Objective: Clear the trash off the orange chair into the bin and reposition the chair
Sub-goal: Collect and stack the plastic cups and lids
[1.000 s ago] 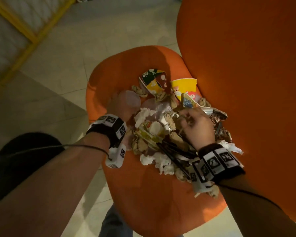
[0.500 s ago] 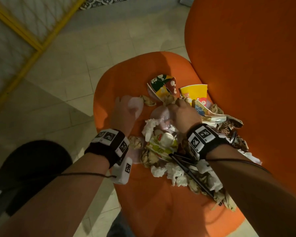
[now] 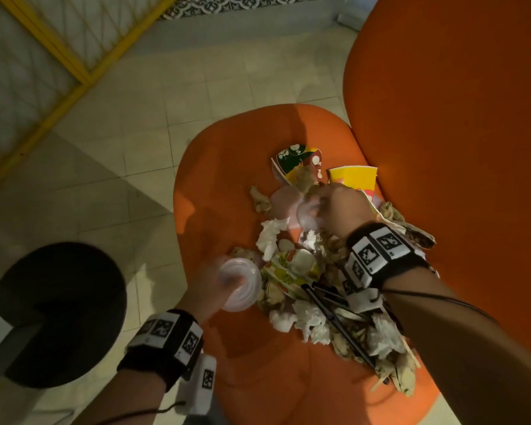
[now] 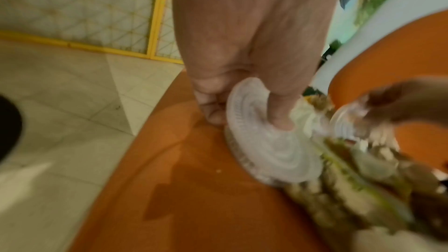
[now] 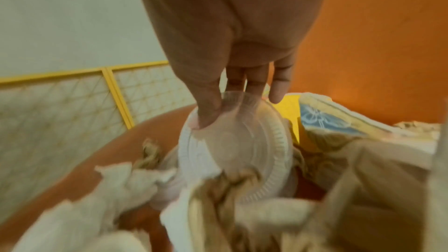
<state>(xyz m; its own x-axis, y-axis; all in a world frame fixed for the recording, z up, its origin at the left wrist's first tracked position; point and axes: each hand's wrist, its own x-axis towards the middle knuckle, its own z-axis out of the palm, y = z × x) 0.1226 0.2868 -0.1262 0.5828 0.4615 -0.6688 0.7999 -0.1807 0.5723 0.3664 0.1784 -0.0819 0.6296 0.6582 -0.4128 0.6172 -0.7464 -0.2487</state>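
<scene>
Orange chair (image 3: 227, 154) seat holds trash (image 3: 313, 289); both hands pinch clear lids, left (image 3: 209, 280), right (image 3: 341, 207)

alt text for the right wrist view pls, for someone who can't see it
The right hand pinches a clear round plastic lid by its rim, thumb on top, just above a blurred heap of crumpled tissues and brown paper scraps on the orange chair. A yellow paper cup lies behind the lid, and a yellow-framed lattice screen stands behind.

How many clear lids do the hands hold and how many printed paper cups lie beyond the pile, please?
Clear lids: 2, one lid in the left hand, another lid in the right hand
Printed paper cups: 2, green-red cup, yellow cup
Total: 4
</scene>
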